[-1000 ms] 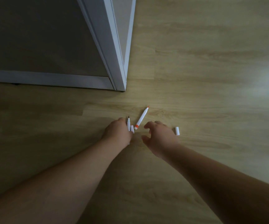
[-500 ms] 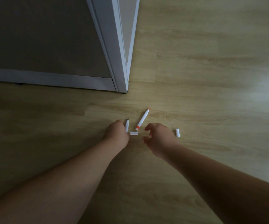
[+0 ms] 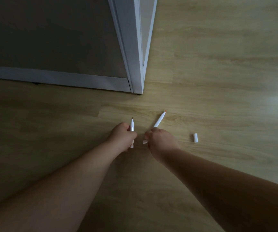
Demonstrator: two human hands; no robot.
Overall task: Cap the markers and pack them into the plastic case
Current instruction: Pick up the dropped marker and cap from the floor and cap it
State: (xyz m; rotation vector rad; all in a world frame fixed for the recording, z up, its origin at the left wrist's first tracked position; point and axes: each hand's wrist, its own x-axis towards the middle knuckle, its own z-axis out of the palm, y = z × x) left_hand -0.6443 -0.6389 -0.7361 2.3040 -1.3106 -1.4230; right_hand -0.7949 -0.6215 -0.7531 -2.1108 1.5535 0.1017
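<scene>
My left hand (image 3: 122, 137) grips a white marker with a dark tip (image 3: 132, 125), held upright with the bare tip pointing away from me. My right hand (image 3: 160, 141) is curled just to its right and pinches a small white cap (image 3: 145, 141) at floor level. A white marker with an orange tip (image 3: 160, 119) lies uncapped on the floor beyond my right hand, which hides the marker's near end. A second white cap (image 3: 195, 137) lies on the floor further right. No plastic case is in view.
Everything sits on a pale wooden floor (image 3: 218, 81). A white door frame corner (image 3: 138, 77) and a grey baseboard (image 3: 56, 77) under a dark wall stand behind the markers, to the left.
My left hand has lifted the dark-tipped marker so more of it shows. My right hand has moved left and closed on the cap that lay between the hands. The orange marker stayed put.
</scene>
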